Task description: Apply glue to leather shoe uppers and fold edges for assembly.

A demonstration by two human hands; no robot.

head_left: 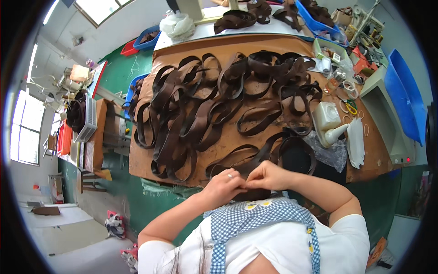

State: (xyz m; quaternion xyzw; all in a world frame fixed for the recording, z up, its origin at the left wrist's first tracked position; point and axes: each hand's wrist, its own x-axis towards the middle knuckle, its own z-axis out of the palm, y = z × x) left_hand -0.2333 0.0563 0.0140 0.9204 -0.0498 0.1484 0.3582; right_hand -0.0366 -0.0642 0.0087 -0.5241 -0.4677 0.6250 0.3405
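My left hand [226, 185] and my right hand [268, 176] meet at the table's near edge, fingertips pinched together and almost touching. Between and below them is a dark brown strap [252, 195], which both hands seem to grip; the exact pinch point is hidden by the fingers. The left hand wears a ring. Just beyond my hands, loops of the same flat brown strap [248, 165] lie on the table. A large tangle of brown strap loops [200, 116] spreads across the brown tabletop [141, 160].
At the right stand a white square bottle [327, 115], a white nozzle bottle [335, 134], a clear plastic bag [328, 153], white paper strips [356, 144] and yellow-handled scissors [351, 107]. A blue tray [406, 96] leans at far right. More straps [235, 20] lie on the back table.
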